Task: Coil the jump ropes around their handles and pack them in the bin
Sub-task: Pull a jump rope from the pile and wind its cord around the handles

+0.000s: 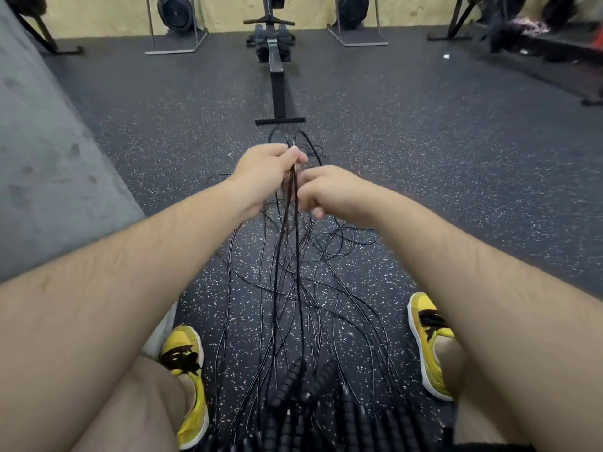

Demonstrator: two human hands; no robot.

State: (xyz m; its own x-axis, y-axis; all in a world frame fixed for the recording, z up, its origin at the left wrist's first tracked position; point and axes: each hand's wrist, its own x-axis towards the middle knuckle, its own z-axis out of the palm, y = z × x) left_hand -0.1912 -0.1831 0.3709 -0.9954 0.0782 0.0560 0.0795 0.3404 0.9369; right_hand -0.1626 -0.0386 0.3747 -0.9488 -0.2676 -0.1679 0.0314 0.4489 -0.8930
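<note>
The left hand [267, 171] grips a bunch of thin black jump ropes [293, 272], lifted up just in front of the rowing machine [279, 89]. The right hand [326, 194] pinches the same strings right beside it, probably to pull them straight and get the knots out. The black handles [287, 386] lie on the floor [424, 190] far from the rowing machine, and no bin shows.
</note>
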